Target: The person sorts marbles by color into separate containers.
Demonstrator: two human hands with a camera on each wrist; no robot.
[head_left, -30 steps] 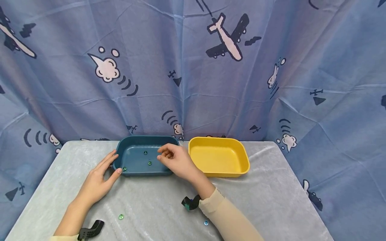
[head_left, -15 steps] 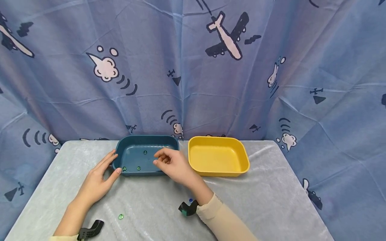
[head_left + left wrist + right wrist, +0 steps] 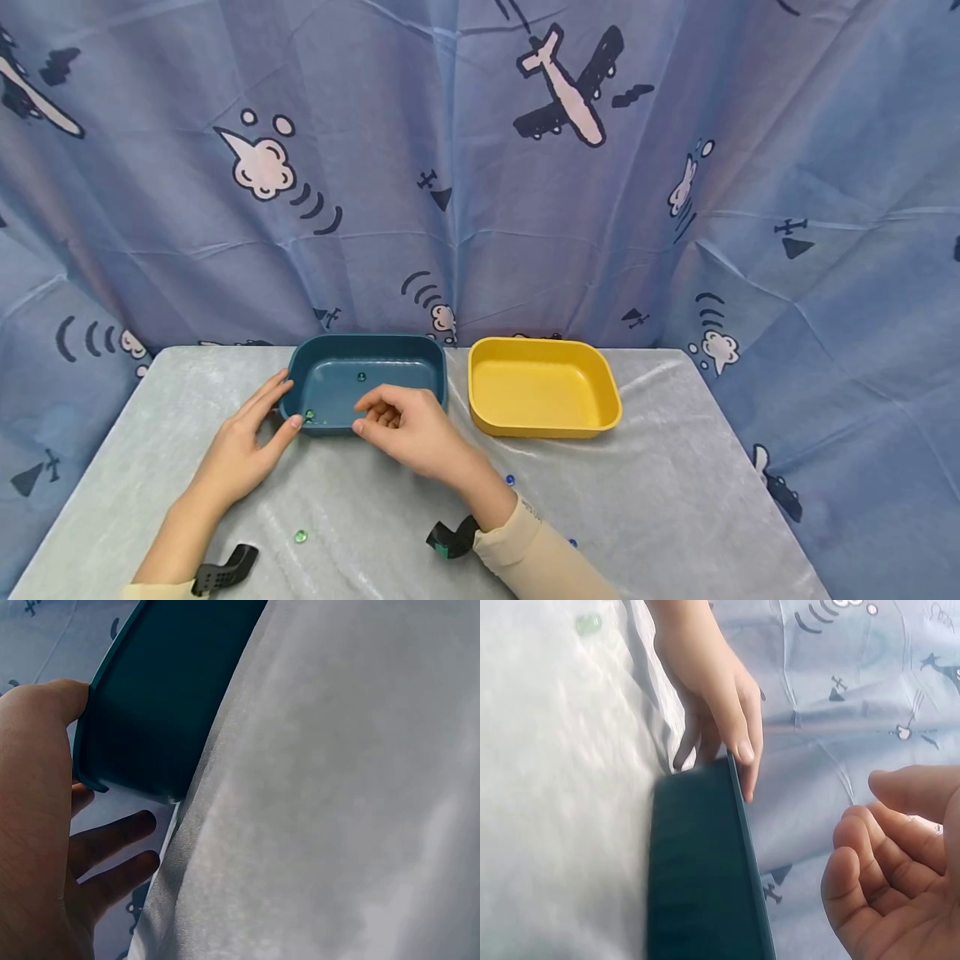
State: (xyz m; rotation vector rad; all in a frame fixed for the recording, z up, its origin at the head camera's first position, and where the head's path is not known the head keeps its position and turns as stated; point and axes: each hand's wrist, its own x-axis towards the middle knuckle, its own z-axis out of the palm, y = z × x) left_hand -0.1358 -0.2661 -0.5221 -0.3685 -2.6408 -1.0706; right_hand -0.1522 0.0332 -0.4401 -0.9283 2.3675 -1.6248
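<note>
My left hand (image 3: 243,457) rests at the left end of a dark teal tray (image 3: 375,340). Its thumb lies on the near corner of the rim, and its straight, spread fingers are at the end wall. In the left wrist view, several fingers extend past the tray's wall. Over the tray's near side hovers my right hand (image 3: 412,429), fingers loosely curled, thumb apart, with nothing visible between them. Inside the tray are two small green glass beads (image 3: 362,377), one near the back, the other by my left thumb. My right hand hides part of the tray floor.
To the right stands a yellow tray (image 3: 545,433). On the grey cloth-covered table (image 3: 660,500) lie a light green glass bead (image 3: 301,537) in front and two blue beads (image 3: 510,480) near my right forearm. A blue patterned curtain (image 3: 360,167) surrounds the table's back and sides.
My right hand has moved left and nearer along the tray. A green bead shifted left and toward the near wall, then dropped out of sight. My left hand stays put.
</note>
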